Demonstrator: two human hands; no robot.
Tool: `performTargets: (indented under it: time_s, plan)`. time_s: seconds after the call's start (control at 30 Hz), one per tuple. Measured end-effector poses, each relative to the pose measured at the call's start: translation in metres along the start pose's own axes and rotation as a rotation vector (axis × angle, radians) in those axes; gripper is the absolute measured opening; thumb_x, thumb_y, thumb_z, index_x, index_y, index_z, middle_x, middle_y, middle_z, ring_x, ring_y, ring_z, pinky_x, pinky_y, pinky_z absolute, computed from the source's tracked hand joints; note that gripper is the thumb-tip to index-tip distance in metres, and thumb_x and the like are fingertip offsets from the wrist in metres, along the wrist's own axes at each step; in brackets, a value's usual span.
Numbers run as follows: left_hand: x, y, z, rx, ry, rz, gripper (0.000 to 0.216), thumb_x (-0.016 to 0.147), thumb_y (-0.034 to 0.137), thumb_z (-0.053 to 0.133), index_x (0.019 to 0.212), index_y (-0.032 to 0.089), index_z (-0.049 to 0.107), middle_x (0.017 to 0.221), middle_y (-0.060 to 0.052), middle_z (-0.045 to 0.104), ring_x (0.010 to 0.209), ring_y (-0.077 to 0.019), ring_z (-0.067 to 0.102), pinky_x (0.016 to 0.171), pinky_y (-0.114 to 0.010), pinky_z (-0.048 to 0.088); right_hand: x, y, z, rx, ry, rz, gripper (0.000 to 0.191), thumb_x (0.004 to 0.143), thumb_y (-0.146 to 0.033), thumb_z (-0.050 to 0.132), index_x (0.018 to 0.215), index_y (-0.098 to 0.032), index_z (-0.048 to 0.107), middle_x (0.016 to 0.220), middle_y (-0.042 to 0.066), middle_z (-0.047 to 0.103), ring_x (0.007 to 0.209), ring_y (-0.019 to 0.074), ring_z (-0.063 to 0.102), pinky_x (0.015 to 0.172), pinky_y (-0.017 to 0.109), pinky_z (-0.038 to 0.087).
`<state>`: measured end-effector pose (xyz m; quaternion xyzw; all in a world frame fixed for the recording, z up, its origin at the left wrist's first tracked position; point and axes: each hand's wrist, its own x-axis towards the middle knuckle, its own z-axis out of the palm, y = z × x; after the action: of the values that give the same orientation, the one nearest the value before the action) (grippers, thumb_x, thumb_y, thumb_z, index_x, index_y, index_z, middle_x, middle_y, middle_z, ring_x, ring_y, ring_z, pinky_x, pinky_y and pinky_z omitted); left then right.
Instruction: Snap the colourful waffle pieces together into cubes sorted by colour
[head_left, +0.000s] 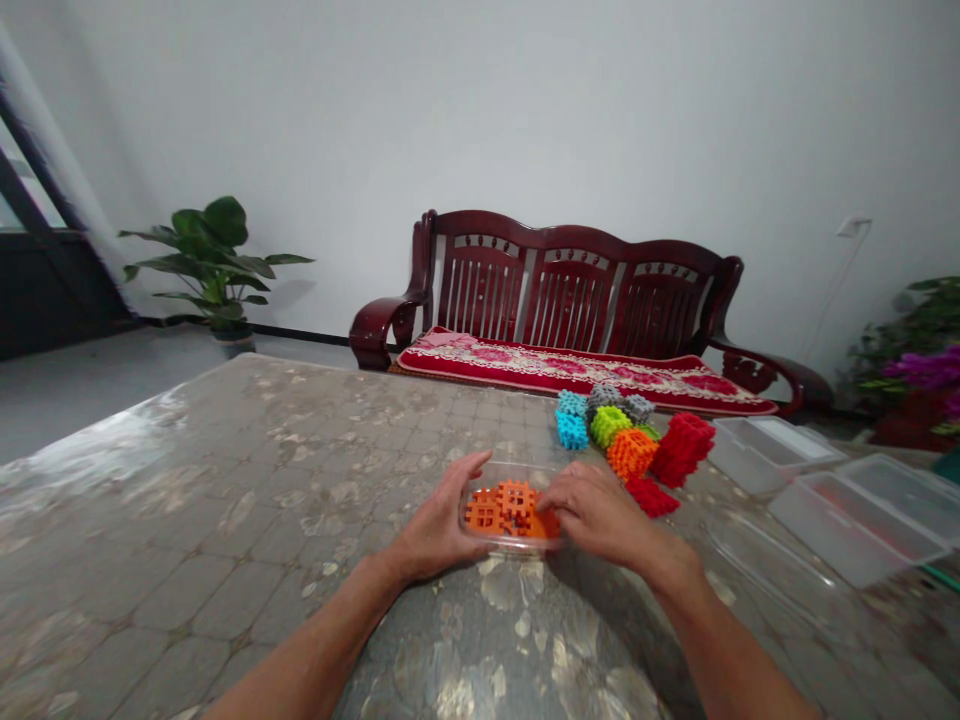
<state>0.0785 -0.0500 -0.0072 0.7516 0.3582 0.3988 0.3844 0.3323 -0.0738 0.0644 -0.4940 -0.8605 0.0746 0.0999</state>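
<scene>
A small clear plastic box (525, 545) holds several orange interlocking building pieces (491, 510), flat squares with notched edges. My left hand (442, 515) is wrapped around the box's left side, thumb up along the rim. Over the right end of the box, my right hand (592, 505) is closed, its fingertips down among the orange pieces and on one of them. The tips are partly hidden, and so is the piece they touch.
Stacks of blue (572, 430), grey, green, orange (632, 453) and red pieces (682, 450) stand behind my right hand. Further right are translucent containers (859, 520) and a clear lid (772, 565). A wooden bench (570, 290) stands beyond the patterned tablecloth (225, 480).
</scene>
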Motion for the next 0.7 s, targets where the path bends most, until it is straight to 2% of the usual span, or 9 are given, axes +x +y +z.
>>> performTargets:
  time_s: [0.2, 0.3, 0.4, 0.5, 0.6, 0.7]
  plan:
    - [0.001, -0.001, 0.001, 0.003, 0.021, -0.012, 0.098, 0.064, 0.038, 0.085, 0.148, 0.026, 0.036, 0.149, -0.015, 0.042, 0.131, -0.0324, 0.05, 0.107, -0.05, 0.047, 0.001, -0.003, 0.002, 0.029, 0.022, 0.002, 0.04, 0.075, -0.004, 0.047, 0.092, -0.026, 0.076, 0.094, 0.001, 0.073, 0.098, 0.0197, 0.059, 0.091, 0.032, 0.041]
    - [0.002, -0.001, 0.001, 0.003, 0.056, -0.037, 0.096, 0.065, 0.039, 0.084, 0.147, 0.025, 0.036, 0.147, -0.016, 0.044, 0.131, -0.0325, 0.05, 0.106, -0.05, 0.048, 0.003, 0.011, 0.001, 0.153, 0.127, 0.058, 0.038, 0.078, -0.008, 0.046, 0.095, -0.025, 0.076, 0.097, 0.002, 0.075, 0.098, 0.0191, 0.062, 0.091, 0.032, 0.045]
    - [0.003, 0.0, 0.0, 0.007, 0.098, -0.055, 0.094, 0.066, 0.039, 0.083, 0.146, 0.023, 0.038, 0.145, -0.017, 0.046, 0.13, -0.0329, 0.051, 0.105, -0.05, 0.049, 0.001, 0.041, -0.002, 0.203, 0.393, 0.278, 0.039, 0.081, -0.013, 0.043, 0.105, -0.023, 0.073, 0.108, 0.005, 0.073, 0.102, 0.02, 0.064, 0.094, 0.034, 0.047]
    - [0.005, -0.001, 0.0, 0.009, 0.132, -0.059, 0.092, 0.064, 0.04, 0.084, 0.144, 0.024, 0.042, 0.145, -0.017, 0.046, 0.129, -0.0335, 0.052, 0.104, -0.052, 0.05, -0.007, 0.076, -0.001, 0.124, 0.646, 0.548, 0.042, 0.082, -0.021, 0.046, 0.118, -0.021, 0.067, 0.117, 0.009, 0.069, 0.108, 0.0232, 0.062, 0.098, 0.039, 0.046]
    - [0.005, -0.002, 0.001, -0.002, 0.156, -0.064, 0.093, 0.062, 0.042, 0.085, 0.143, 0.025, 0.043, 0.144, -0.016, 0.047, 0.129, -0.0335, 0.052, 0.105, -0.052, 0.049, -0.019, 0.101, 0.005, 0.009, 0.765, 0.697, 0.049, 0.079, -0.027, 0.052, 0.127, -0.017, 0.059, 0.122, 0.013, 0.065, 0.108, 0.0264, 0.061, 0.099, 0.041, 0.045]
    - [0.006, -0.002, 0.002, 0.008, 0.178, -0.063, 0.092, 0.063, 0.044, 0.085, 0.142, 0.024, 0.043, 0.144, -0.016, 0.046, 0.13, -0.0332, 0.052, 0.105, -0.053, 0.049, -0.03, 0.11, 0.015, -0.014, 0.804, 0.763, 0.048, 0.079, -0.028, 0.052, 0.125, -0.016, 0.056, 0.118, 0.013, 0.065, 0.103, 0.0258, 0.062, 0.093, 0.039, 0.048]
